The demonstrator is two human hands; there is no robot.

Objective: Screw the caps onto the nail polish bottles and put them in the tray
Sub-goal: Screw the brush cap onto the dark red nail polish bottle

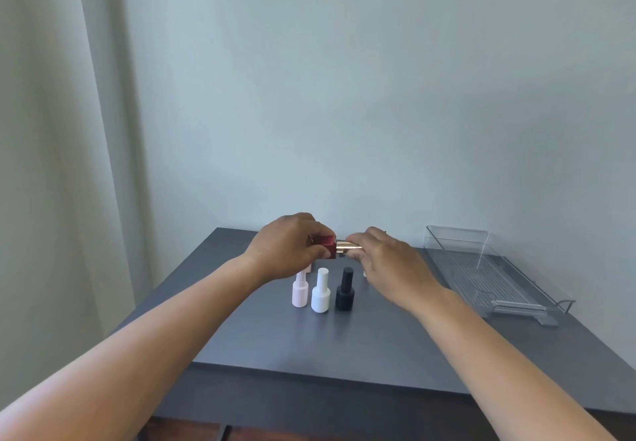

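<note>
Twisting looks to be the job right now: from the head view, the left hand (287,248) is clamped around a dark red bottle (325,247) held sideways in the air, and the right hand (385,261) has its fingertips (354,238) pinched on the gold cap (347,246) at the bottle's neck. Cap and bottle meet end to end, above the grey surface (344,347). Whether the thread is fully home I cannot tell from here.

Down on the surface, at 6 o'clock from the hands, three bottles stand upright in a short row, caps on: a pale pink ribbed bottle (300,291), a white bottle (320,292) just beside it, then a black bottle (345,290). Something pinkish (308,267) peeks out under the left hand, and a pale scrap shows behind the right one; both are too hidden to name.

Over at 3 o'clock sits the clear tray (495,277), well apart from the row, with nothing visible in it.

My read: capping is in hand and the tray stage is not yet begun. The next move calls for finishing the turns until the cap seats, then carrying the red bottle right and setting it upright in the tray.

No brand, label or writing is readable anywhere; the bottles look plain.
</note>
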